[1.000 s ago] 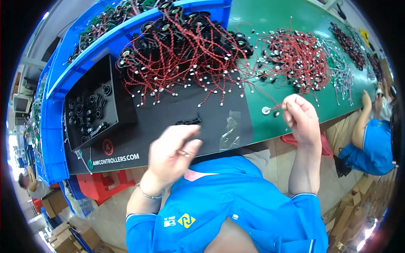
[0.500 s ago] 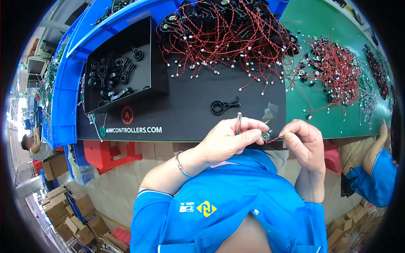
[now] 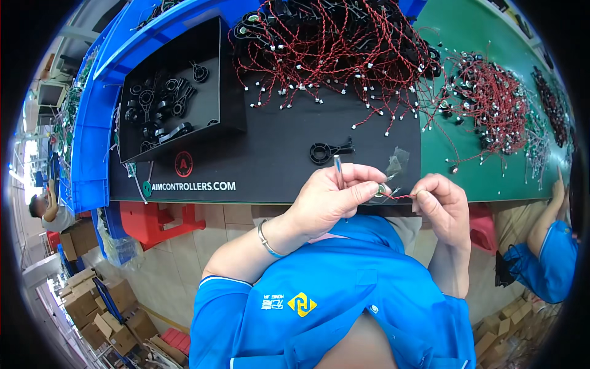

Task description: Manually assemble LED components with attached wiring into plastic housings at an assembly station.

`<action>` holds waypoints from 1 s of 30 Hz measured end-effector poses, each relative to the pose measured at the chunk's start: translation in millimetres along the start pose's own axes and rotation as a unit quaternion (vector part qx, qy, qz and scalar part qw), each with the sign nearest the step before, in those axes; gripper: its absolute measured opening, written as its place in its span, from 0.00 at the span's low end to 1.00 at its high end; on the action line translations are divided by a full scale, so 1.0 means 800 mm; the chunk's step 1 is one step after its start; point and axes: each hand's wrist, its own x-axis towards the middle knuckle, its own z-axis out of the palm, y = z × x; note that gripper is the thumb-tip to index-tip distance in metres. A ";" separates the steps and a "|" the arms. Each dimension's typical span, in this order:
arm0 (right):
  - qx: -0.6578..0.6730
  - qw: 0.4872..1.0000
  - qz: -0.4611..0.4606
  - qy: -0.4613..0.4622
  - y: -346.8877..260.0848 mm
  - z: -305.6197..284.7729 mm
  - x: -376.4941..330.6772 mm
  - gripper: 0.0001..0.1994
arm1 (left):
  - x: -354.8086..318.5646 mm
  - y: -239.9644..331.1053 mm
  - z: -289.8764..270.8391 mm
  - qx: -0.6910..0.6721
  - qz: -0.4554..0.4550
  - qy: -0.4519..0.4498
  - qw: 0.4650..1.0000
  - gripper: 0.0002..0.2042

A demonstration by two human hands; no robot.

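My left hand (image 3: 329, 200) pinches a small round metal part (image 3: 381, 190) between thumb and fingers, and a thin metal tool (image 3: 338, 171) sticks up from the same hand. My right hand (image 3: 444, 203) holds the twisted red wire (image 3: 401, 196) that runs from that part. Both hands hover at the near edge of the black mat (image 3: 264, 154). A black ring-shaped plastic bracket (image 3: 329, 150) lies on the mat just beyond my left hand, with a scrap of clear film (image 3: 395, 163) to its right.
A black tray (image 3: 227, 74) of black brackets sits at the mat's far left. A heap of red-wired parts (image 3: 332, 49) covers the far middle; another heap (image 3: 491, 98) lies on the green table. Blue bins (image 3: 92, 141) stand left. Another person's arm (image 3: 544, 221) rests at right.
My left hand came up from my lap to the mat's edge and took the round part with the tool. My right hand brought the wire in toward it. The view tilted nearer.
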 end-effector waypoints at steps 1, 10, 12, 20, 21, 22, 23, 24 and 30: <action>0.000 1.000 0.000 0.000 0.000 -0.001 -0.002 0.05 | 0.000 -0.001 0.000 0.000 0.000 0.000 1.000 0.10; -0.174 0.983 -0.021 -0.053 0.005 0.005 0.004 0.10 | 0.002 -0.019 0.004 0.075 0.173 0.066 0.980 0.07; -0.092 0.995 -0.023 -0.032 0.004 0.015 0.009 0.15 | -0.001 -0.017 0.006 0.120 0.191 0.066 0.972 0.07; 0.061 0.992 0.107 -0.040 0.011 0.045 0.017 0.11 | -0.004 -0.029 -0.002 0.207 0.356 0.031 0.911 0.08; 0.068 0.992 0.104 -0.039 0.015 0.044 0.016 0.10 | -0.004 -0.027 -0.004 0.207 0.356 0.032 0.911 0.08; 0.074 0.991 0.101 -0.037 0.018 0.043 0.015 0.09 | -0.005 -0.023 -0.005 0.238 0.347 0.027 0.907 0.09; 0.074 0.991 0.102 -0.037 0.017 0.040 0.016 0.09 | -0.007 -0.018 -0.007 0.269 0.338 0.021 0.902 0.10; 0.069 0.989 0.116 -0.066 0.014 0.037 0.017 0.08 | -0.009 -0.013 -0.008 0.269 0.337 0.022 0.902 0.10; 0.054 0.980 0.131 -0.136 0.003 0.034 0.019 0.07 | -0.016 -0.002 -0.018 0.446 0.391 -0.055 0.803 0.12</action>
